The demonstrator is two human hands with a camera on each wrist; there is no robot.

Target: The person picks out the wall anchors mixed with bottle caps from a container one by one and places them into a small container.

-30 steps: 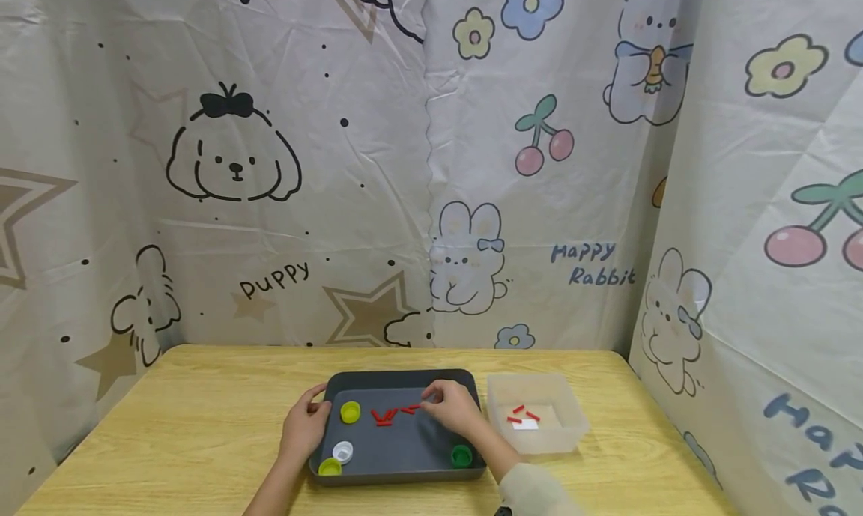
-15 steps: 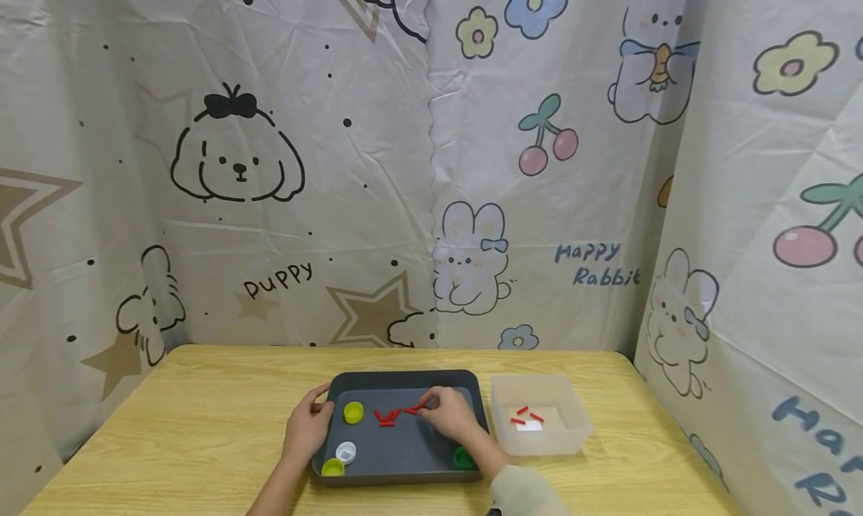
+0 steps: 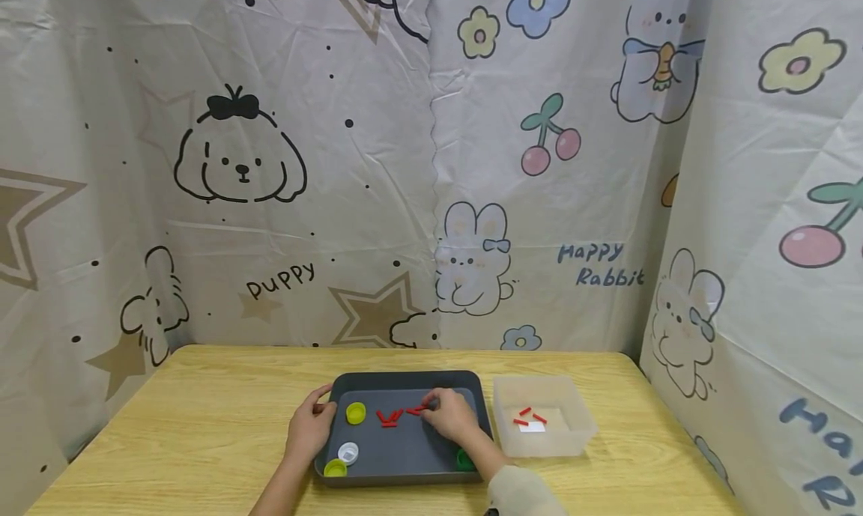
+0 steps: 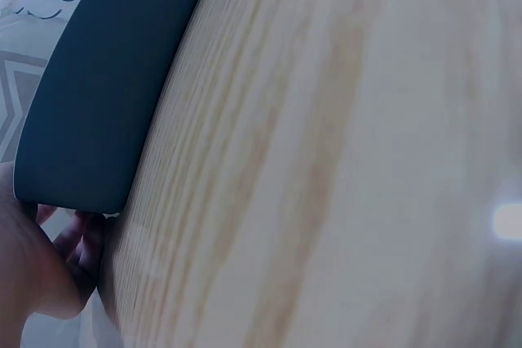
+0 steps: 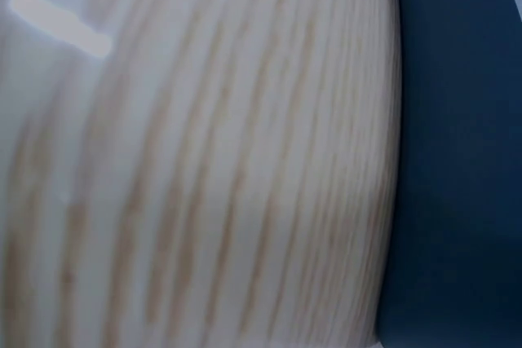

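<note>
A dark grey tray (image 3: 404, 456) lies on the table. My left hand (image 3: 310, 430) grips its left side; in the left wrist view the fingers (image 4: 88, 254) curl under the tray's end (image 4: 90, 120). Over the tray's right half, my right hand (image 3: 450, 415) pinches a small red stick (image 3: 423, 407) between thumb and fingertips. One more red stick (image 3: 413, 412) lies right beside those fingertips. A small group of red sticks (image 3: 389, 425) rests left of it on the tray floor. The right wrist view shows only the tray's outer wall (image 5: 457, 160) and wood, with the hand out of sight.
Inside the tray stand a yellow cap (image 3: 356, 413), a white cap (image 3: 347, 453), a second yellow cap (image 3: 335, 468) and a green cap (image 3: 464, 460), partly covered by the right forearm. A translucent box (image 3: 573, 437) with several red sticks stands right of the tray.
My right hand has lowered slightly and closed its fingertips on a red stick among those near it. The left hand stays on the tray's side. The whole view has shifted a little.
</note>
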